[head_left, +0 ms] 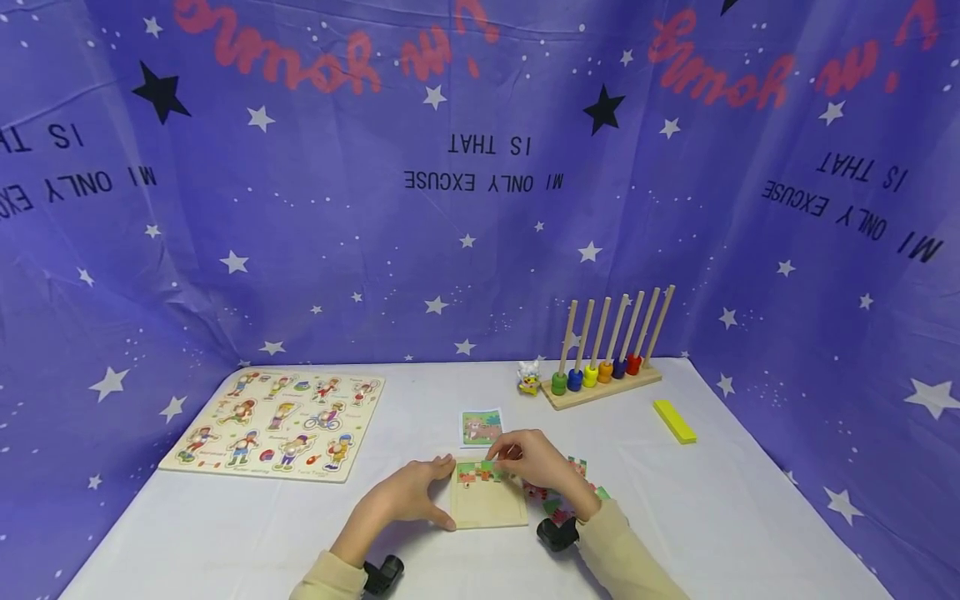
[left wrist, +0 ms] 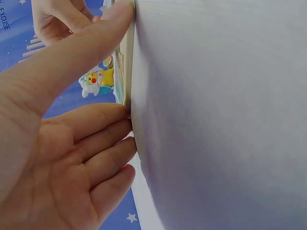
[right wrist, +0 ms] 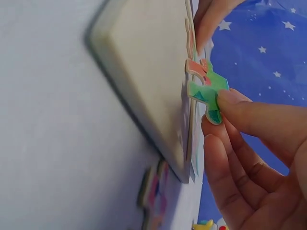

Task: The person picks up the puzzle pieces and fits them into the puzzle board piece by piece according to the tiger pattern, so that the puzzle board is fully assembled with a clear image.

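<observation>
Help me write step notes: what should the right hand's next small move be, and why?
Probably lower the pinched piece and ease it flat beside the other pieces along the tray's far edge: the right hand holds it tilted there, and the left hand rests against the tray's left edge, perhaps steadying it.

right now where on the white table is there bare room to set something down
Bare: the gap between the figure board and the small picture card, and the stretch between the yellow block and the right sleeve. Crowded: around the wooden tray, where the left hand, right hand and loose puzzle pieces are.
</observation>
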`<state>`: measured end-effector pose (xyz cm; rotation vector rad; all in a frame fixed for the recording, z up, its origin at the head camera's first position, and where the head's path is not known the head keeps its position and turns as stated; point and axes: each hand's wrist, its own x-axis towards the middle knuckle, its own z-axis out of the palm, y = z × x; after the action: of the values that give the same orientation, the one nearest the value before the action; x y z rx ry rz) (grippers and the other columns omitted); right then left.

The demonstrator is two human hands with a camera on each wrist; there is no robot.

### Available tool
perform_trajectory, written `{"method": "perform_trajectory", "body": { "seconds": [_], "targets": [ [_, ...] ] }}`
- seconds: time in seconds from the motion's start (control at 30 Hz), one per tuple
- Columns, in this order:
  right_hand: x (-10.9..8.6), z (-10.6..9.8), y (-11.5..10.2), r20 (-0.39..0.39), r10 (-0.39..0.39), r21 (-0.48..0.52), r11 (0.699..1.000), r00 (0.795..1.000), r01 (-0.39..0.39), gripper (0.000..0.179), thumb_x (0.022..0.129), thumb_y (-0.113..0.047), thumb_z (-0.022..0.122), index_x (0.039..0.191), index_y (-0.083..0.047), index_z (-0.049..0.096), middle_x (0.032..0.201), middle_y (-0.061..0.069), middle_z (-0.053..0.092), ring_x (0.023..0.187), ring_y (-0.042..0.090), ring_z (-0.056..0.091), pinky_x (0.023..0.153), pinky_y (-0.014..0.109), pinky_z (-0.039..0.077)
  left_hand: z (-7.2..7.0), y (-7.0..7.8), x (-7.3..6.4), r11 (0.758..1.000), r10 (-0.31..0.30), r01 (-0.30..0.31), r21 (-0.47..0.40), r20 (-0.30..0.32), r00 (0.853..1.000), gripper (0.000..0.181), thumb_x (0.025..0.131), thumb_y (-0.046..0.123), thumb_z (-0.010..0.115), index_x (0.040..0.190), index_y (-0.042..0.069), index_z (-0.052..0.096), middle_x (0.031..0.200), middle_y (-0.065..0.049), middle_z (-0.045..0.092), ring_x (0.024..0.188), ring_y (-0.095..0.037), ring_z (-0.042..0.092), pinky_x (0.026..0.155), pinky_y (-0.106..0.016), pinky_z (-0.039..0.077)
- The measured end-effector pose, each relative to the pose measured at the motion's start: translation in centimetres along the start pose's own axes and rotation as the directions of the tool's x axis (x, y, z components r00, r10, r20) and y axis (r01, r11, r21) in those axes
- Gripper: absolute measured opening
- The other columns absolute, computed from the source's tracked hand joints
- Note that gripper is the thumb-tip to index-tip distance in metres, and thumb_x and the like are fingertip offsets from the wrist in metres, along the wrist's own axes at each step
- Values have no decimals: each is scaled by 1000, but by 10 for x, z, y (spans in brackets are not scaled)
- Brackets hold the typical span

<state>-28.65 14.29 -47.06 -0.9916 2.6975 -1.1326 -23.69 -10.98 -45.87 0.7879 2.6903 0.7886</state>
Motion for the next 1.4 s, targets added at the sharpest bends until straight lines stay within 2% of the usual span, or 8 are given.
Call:
{"method": "perform_trajectory", "body": {
  "seconds": [0.13, 0.43, 0.73, 1.17, 1.4],
  "targets": [
    [4, 3, 0, 8, 1, -18, 1000, 1000, -1, 9, 86, -8, 72, 92, -15, 73, 77, -8, 63, 60, 2, 49, 55, 20, 45, 0, 1, 0, 1000, 3, -3, 8, 1, 1000, 91, 64, 36, 87, 136, -5, 50, 145, -20, 44, 132, -40, 41, 110, -53, 32],
    [11, 6, 1, 16, 10, -53, 999, 1000, -9, 8, 86, -9, 73, 90, -16, 74, 78, -9, 63, 55, 2, 45, 48, 19, 42, 0, 3, -1, 1000, 2, -2, 17, -3, 1000, 90, 65, 36, 87, 136, -5, 50, 145, -19, 44, 132, -40, 42, 110, -52, 33],
    [14, 11, 5, 10, 32, -49, 998, 999, -31, 9, 87, -9, 71, 93, -15, 75, 67, -8, 58, 54, 3, 38, 49, 18, 34, 0, 3, -1, 1000, -2, 2, 18, -6, 1000, 90, 64, 35, 88, 136, -5, 50, 144, -19, 45, 131, -40, 42, 109, -52, 33],
    [14, 12, 3, 11, 18, -32, 999, 1000, -17, 9, 86, -9, 72, 92, -15, 76, 78, -7, 65, 56, 3, 45, 51, 19, 41, -1, 4, -2, 1000, -13, 13, 10, -6, 1000, 90, 65, 35, 87, 136, -4, 50, 145, -19, 44, 132, -39, 41, 110, -51, 32],
    [13, 12, 1, 16, -3, -57, 998, 1000, 4, 12, 82, -15, 78, 93, -15, 76, 83, -8, 66, 63, 3, 47, 57, 20, 44, -1, 3, -1, 1000, -19, 19, 23, -5, 1000, 90, 65, 36, 87, 136, -4, 50, 145, -18, 44, 132, -39, 41, 110, -51, 32]
  ]
}}
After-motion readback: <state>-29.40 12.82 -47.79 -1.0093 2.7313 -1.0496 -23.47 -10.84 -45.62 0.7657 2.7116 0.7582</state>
